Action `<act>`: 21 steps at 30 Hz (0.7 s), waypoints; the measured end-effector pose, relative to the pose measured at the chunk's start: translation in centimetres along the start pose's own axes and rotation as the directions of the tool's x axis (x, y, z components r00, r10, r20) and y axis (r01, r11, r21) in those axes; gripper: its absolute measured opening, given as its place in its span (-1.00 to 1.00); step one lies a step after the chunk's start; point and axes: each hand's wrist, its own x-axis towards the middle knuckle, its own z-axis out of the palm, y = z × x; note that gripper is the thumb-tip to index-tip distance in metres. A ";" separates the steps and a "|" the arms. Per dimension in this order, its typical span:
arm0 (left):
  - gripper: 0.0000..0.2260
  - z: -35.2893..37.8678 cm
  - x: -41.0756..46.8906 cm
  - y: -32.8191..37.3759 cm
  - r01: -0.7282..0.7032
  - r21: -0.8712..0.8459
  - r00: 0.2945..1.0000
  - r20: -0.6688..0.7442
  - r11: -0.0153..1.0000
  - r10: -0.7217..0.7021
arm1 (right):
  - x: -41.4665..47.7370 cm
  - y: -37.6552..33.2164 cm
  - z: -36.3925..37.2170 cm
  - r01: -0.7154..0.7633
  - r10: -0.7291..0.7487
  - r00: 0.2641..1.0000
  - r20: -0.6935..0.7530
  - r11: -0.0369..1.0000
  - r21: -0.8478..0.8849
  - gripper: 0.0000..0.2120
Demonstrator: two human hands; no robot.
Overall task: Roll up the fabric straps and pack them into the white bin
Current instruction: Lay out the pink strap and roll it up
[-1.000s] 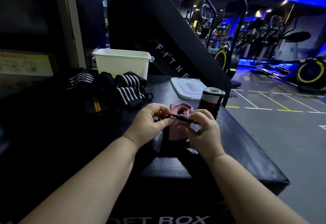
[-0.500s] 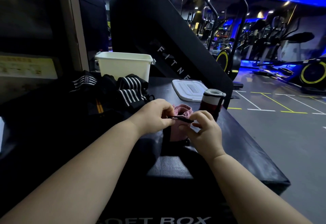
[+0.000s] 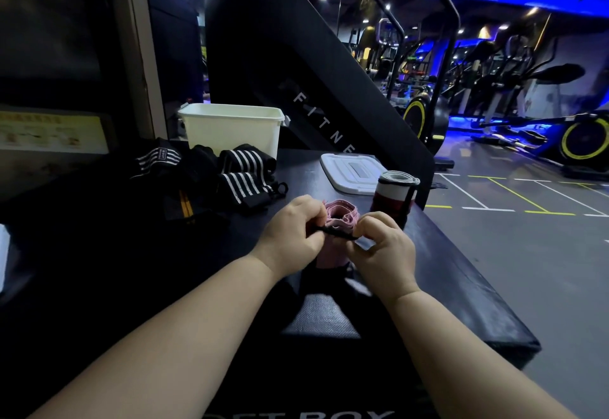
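1. In the centre of the frame a pink rolled strap [image 3: 339, 217] stands on end on the black padded box [image 3: 461, 290], between the two hands.
2. The left hand [image 3: 290, 232] has its fingers curled tight. Thumb and fingertips pinch the left end of a thin black band [image 3: 336, 234].
3. The right hand [image 3: 384, 249] is also curled. Its thumb and forefinger pinch the right end of the same band, and the other fingers are bent under the palm.
4. The band is stretched between both hands and lies across the near side of the pink roll, just under its top edge. I cannot tell if it goes fully around the roll.
5. The white bin [image 3: 232, 128] stands in the upper centre-left, at the far edge of the box, well apart from the hands. Its inside is not visible.
6. Just below the bin lies a pile of black straps with white stripes [image 3: 245, 176], not rolled.
7. To the right of the pink roll, a dark red and white rolled strap [image 3: 393, 196] stands upright, near the right hand.
8. Behind it, the white lid [image 3: 352, 173] lies flat on the box.
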 end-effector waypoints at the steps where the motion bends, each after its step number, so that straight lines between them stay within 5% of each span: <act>1: -0.78 0.2 -0.3 -0.1 -0.012 -0.011 0.999 -0.035 1.000 0.012 | 0.0 0.0 0.0 -0.010 0.010 1.000 0.000 1.000 -0.003 -0.74; 7: -0.77 -0.1 -1.2 -0.9 0.017 -0.139 0.998 -0.060 0.990 -0.025 | -0.2 0.0 -0.1 -0.065 0.065 0.998 -0.004 0.997 0.039 -0.80; 12: -0.71 -0.3 -1.5 -1.7 0.093 -0.254 0.993 -0.043 0.963 -0.108 | -0.1 -0.3 -0.6 -0.114 0.112 0.993 0.024 0.956 0.269 -0.86; 18: -0.83 0.0 -1.8 -1.3 0.168 -0.395 0.984 0.015 0.903 -0.177 | 0.1 0.3 -0.4 -0.399 0.340 0.917 0.208 0.794 0.459 -0.46; 21: -0.60 0.3 -2.0 -1.3 0.226 -0.411 0.973 0.053 0.883 -0.225 | 0.2 0.2 -0.1 -0.455 0.298 0.876 0.379 0.772 0.443 -0.34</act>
